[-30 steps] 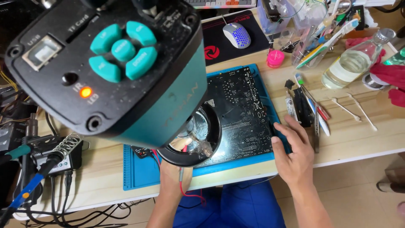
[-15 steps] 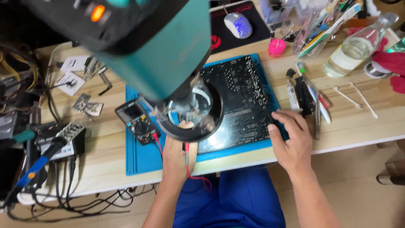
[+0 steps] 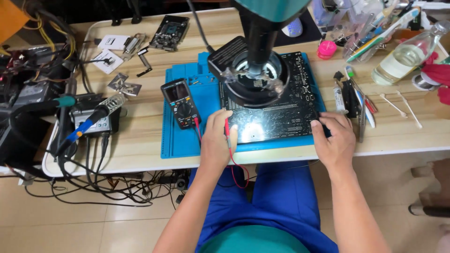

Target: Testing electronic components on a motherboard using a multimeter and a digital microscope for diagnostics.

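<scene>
Black circuit board (image 3: 276, 115) lies on the blue mat (image 3: 187, 136). Left hand (image 3: 216, 140) pinches a red probe (image 3: 228, 131) at the board's near edge; right hand (image 3: 333, 138) presses spread fingers on its right corner. Keeping the board pinned should steady the probing.

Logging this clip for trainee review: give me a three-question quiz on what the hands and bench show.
1. True or false: the left hand holds a red probe.
2. What does the right hand touch? A) circuit board B) glass bottle C) cotton swab
3. What sits on the blue mat left of the board?

Key: 1 true; 2 A, at its right edge; 3 a multimeter.
</scene>
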